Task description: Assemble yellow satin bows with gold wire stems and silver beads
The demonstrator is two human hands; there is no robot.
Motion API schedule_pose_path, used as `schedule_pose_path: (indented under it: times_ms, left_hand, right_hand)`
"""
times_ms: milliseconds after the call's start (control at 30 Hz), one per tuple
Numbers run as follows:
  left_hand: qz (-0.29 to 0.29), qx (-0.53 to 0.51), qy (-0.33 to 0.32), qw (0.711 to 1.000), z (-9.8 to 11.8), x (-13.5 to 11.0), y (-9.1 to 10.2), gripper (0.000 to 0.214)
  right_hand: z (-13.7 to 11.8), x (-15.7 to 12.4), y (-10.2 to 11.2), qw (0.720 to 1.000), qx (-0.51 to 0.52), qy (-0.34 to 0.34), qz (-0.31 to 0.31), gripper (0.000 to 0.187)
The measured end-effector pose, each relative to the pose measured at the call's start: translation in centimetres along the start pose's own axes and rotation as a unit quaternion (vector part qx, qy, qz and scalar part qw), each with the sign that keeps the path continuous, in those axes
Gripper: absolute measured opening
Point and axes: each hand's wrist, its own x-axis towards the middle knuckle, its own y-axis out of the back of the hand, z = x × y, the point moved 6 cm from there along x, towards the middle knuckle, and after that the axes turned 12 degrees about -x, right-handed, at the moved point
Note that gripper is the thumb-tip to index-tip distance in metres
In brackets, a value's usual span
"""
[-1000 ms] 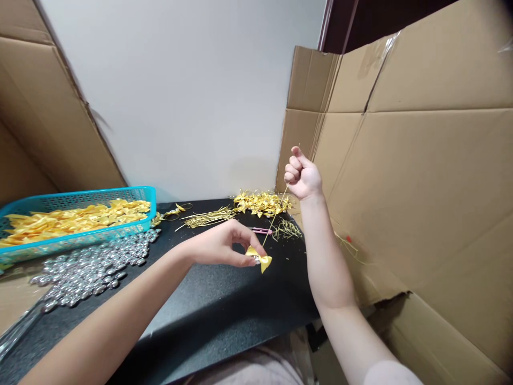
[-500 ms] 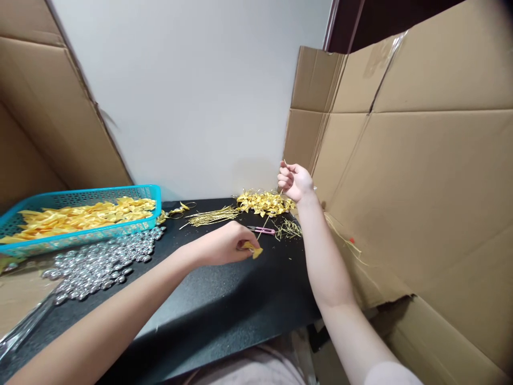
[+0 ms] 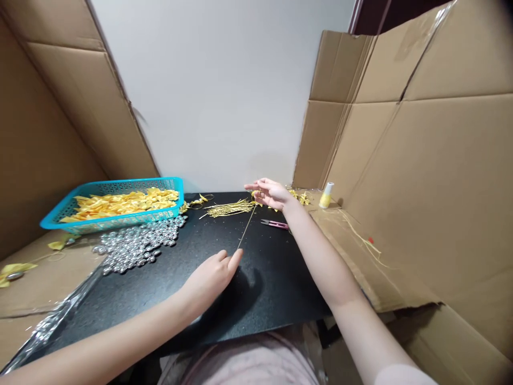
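Note:
My left hand (image 3: 216, 274) is closed over the black table, back of the hand toward me. From its thumb and fingers a thin gold wire (image 3: 246, 230) rises at a slant to just below my right hand (image 3: 271, 193). The right hand's fingers are stretched out to the left and apart. Whether the wire's upper end touches them, I cannot tell. Anything else inside the left fist is hidden. Behind lie a bundle of gold wires (image 3: 230, 208) and pink-handled thread snips (image 3: 274, 223). Yellow ribbon flowers (image 3: 300, 197) show partly behind the right wrist.
On the left stands a blue basket (image 3: 116, 218) of yellow ribbon petals (image 3: 128, 204), with many silver beads (image 3: 138, 247) in front. A small white-and-yellow bottle (image 3: 326, 195) stands at the right. Cardboard walls (image 3: 420, 187) flank the black table (image 3: 276, 289).
My right hand has moved left and its fingers have opened out. My left hand has moved down and left; the yellow piece seen in it is now hidden. The view has shifted.

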Motion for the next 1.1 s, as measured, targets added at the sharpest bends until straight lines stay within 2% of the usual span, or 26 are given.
schedule_pose_path:
  times_ms: [100, 167, 300, 533, 667, 800, 933, 1100]
  left_hand:
    - [0.057, -0.045, 0.06, 0.996, -1.4, -1.5, -0.9, 0.033]
    - [0.072, -0.073, 0.084, 0.991, -2.2, -2.2, -1.5, 0.024]
    - [0.066, -0.104, 0.081, 0.989, -2.8, -3.1, -2.2, 0.026]
    - [0.045, -0.093, 0.048, 0.993, -1.8, -3.3, -2.2, 0.029]
    - [0.032, -0.094, 0.055, 0.994, -1.2, -3.0, -2.2, 0.029]
    - [0.012, -0.113, 0.089, 0.99, -0.7, -2.9, -1.7, 0.025]
    - [0.002, -0.167, 0.105, 0.98, -0.6, -3.5, -1.3, 0.02]
    - [0.041, -0.264, 0.059, 0.962, -1.0, -4.9, -1.5, 0.024]
  right_hand:
    - [1.3, 0.9, -0.3, 0.999, 0.034, -0.019, 0.01, 0.013]
    - [2.1, 1.6, -0.3, 0.998, 0.048, -0.03, 0.014, 0.01]
    - [3.6, 2.6, -0.2, 0.997, 0.061, -0.047, 0.012, 0.007]
    - [6.5, 3.7, -0.3, 0.993, 0.077, -0.092, 0.023, 0.009]
    - [8.1, 4.2, -0.1, 0.989, 0.082, -0.118, 0.037, 0.009]
    - [9.2, 4.5, 0.5, 0.986, 0.086, -0.133, 0.055, 0.01]
    - [10.0, 4.8, 1.0, 0.984, 0.086, -0.142, 0.069, 0.007]
    - [10.8, 4.9, 1.1, 0.982, 0.085, -0.149, 0.075, 0.006]
